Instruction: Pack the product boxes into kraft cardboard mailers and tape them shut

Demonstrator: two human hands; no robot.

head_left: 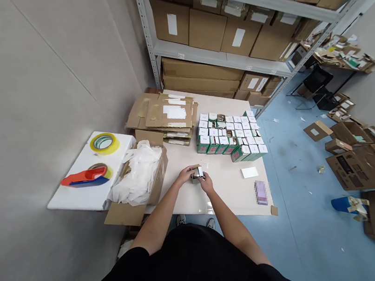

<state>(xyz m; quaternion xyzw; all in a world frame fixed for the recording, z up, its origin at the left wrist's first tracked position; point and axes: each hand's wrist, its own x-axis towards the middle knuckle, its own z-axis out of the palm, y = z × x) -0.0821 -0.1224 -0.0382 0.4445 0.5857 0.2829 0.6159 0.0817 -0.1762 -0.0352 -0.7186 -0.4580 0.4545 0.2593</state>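
Both my hands meet over the near middle of the pale table (224,179). My left hand (185,175) and my right hand (206,181) are closed around a small box (198,172) with a brown flap and a white face, held just above the tabletop. Behind it stands a block of several small green boxes with white tops (230,135). A white card (249,172) lies to the right of my hands.
An open carton of white wrapping (138,175) sits at my left. Beside it a white board (70,193) carries a yellow tape roll (104,142) and a red tape dispenser (85,177). Flattened cardboard (163,115) lies at the back left, shelving with cartons (207,28) behind, loose boxes (363,164) on the blue floor.
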